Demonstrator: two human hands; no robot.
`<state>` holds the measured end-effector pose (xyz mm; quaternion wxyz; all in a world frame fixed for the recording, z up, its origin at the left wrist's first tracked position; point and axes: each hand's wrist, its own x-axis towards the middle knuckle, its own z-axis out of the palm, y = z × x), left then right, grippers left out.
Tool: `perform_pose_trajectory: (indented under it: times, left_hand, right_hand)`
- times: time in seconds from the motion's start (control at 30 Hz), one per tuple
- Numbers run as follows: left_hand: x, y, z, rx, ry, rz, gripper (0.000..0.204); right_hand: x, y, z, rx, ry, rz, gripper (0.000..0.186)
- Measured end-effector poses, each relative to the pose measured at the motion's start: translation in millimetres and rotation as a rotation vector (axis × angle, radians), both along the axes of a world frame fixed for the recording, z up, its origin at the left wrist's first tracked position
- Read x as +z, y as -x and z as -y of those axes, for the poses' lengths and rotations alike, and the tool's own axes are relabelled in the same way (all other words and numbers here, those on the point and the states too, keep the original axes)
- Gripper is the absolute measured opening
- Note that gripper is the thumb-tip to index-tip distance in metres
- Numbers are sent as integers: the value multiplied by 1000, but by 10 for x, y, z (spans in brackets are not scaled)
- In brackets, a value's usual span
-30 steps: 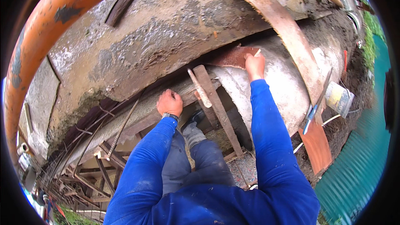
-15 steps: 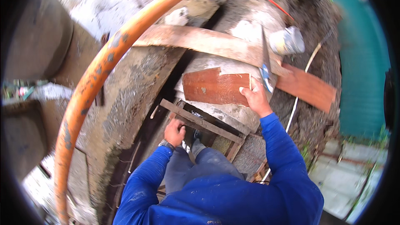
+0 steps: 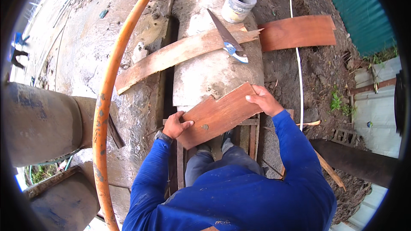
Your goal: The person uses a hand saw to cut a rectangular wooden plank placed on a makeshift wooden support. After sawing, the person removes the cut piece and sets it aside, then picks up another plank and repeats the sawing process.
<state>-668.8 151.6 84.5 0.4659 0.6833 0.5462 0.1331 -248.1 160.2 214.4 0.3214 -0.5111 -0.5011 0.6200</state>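
Observation:
Both my hands hold a reddish-brown plywood piece in front of my legs, its right end raised higher than its left. My left hand is closed on the left end, thumb on the face. At the upper right corner my right hand pinches the edge, thumb on top and the fingers partly hidden behind. A notch shows in the far edge of the piece. Beyond it a handsaw with a blue and white handle lies across a long pale plywood strip, on a rounded concrete surface.
A dirty bucket stands past the saw. Another reddish board lies on the soil at right, over a thin white pipe. An orange pole curves up the left side. Large concrete cylinders stand at far left.
My left hand has come up from near the wooden frame and taken the plywood's left end. The piece has come closer to me and tilted. My view has turned.

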Motion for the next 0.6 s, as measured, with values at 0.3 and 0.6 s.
perform_pose_trajectory:
  times: [0.3, 0.6]
  left_hand:
    - [235, -220, 683, 309, -68, -455, 52]
    - [499, -514, 1251, 559, 24, -493, 42]
  right_hand:
    - [-1261, -787, -1204, -169, -382, 899, 43]
    - [-1742, -529, -1916, 4, -342, 1214, 41]
